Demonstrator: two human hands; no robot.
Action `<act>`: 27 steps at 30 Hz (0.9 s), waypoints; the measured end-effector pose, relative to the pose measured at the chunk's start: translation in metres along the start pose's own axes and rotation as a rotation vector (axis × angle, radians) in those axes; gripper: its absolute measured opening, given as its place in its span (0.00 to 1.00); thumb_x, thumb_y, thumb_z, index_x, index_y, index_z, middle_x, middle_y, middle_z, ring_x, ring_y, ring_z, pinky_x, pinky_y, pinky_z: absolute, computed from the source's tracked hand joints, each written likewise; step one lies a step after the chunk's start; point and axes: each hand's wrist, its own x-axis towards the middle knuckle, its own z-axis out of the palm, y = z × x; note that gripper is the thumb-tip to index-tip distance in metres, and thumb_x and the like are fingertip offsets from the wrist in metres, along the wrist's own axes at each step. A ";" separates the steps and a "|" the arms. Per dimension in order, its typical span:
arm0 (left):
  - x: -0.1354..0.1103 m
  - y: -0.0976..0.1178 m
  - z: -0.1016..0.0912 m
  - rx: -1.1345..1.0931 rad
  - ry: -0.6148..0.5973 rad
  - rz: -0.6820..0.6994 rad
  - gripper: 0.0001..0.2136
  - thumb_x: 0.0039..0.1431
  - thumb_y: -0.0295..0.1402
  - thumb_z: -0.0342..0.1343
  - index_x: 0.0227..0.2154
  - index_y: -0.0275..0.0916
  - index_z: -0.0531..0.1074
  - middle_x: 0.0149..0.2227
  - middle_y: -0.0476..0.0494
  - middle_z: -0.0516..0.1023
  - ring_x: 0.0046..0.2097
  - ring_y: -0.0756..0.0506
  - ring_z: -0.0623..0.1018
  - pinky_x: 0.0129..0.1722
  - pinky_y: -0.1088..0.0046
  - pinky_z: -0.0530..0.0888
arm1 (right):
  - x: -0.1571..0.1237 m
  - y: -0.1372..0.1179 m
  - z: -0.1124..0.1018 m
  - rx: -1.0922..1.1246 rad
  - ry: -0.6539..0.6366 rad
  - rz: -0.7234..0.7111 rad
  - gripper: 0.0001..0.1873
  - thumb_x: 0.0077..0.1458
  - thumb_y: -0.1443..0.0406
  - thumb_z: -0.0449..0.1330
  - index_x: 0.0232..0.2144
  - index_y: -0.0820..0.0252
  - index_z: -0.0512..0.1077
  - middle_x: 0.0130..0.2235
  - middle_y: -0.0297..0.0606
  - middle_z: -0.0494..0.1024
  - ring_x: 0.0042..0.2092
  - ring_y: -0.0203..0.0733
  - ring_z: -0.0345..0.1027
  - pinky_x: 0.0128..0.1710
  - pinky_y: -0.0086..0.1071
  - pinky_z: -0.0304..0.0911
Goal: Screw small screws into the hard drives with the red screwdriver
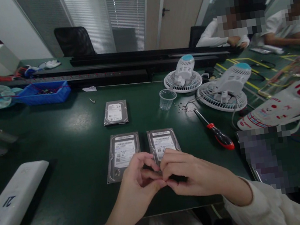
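My left hand point(141, 182) and my right hand point(188, 172) meet fingertip to fingertip above the table's near side. Both are closed in a pinch; whatever sits between the fingertips is too small or hidden to make out. Behind my left fingers lies a hard drive point(121, 150), label up. A second hard drive point(163, 140) is partly covered by my right hand. Farther back rests a third hard drive point(115, 112). To the right, a red and black screwdriver point(218, 134) points toward a scatter of small screws point(185, 108) beside a clear plastic cup point(167, 99).
Two white fans point(185, 72) lie at the back right, near a white and red bottle point(285, 102) and a dark-screened device point(262, 160). A blue bin point(44, 93) stands back left. A white power-bank-like case point(18, 198) lies left. Two people sit across the table.
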 end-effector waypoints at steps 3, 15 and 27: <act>-0.002 0.001 -0.002 -0.009 -0.039 -0.041 0.25 0.49 0.18 0.72 0.46 0.44 0.70 0.38 0.58 0.77 0.32 0.54 0.86 0.31 0.86 0.80 | 0.002 0.001 -0.001 0.158 -0.034 0.015 0.08 0.59 0.77 0.63 0.35 0.59 0.73 0.39 0.37 0.75 0.44 0.36 0.70 0.45 0.29 0.67; -0.006 -0.004 -0.007 0.137 -0.085 0.066 0.16 0.60 0.22 0.68 0.45 0.44 0.71 0.35 0.52 0.84 0.37 0.50 0.87 0.36 0.81 0.81 | 0.006 0.006 -0.016 0.245 -0.008 0.138 0.10 0.52 0.77 0.62 0.33 0.58 0.70 0.35 0.31 0.74 0.38 0.33 0.68 0.40 0.27 0.62; 0.001 -0.012 -0.014 1.288 -0.017 0.731 0.08 0.68 0.23 0.62 0.47 0.38 0.78 0.47 0.43 0.86 0.48 0.38 0.80 0.47 0.56 0.75 | 0.089 0.116 -0.038 0.002 -0.119 0.575 0.04 0.49 0.73 0.64 0.27 0.62 0.74 0.28 0.31 0.75 0.30 0.34 0.65 0.32 0.30 0.60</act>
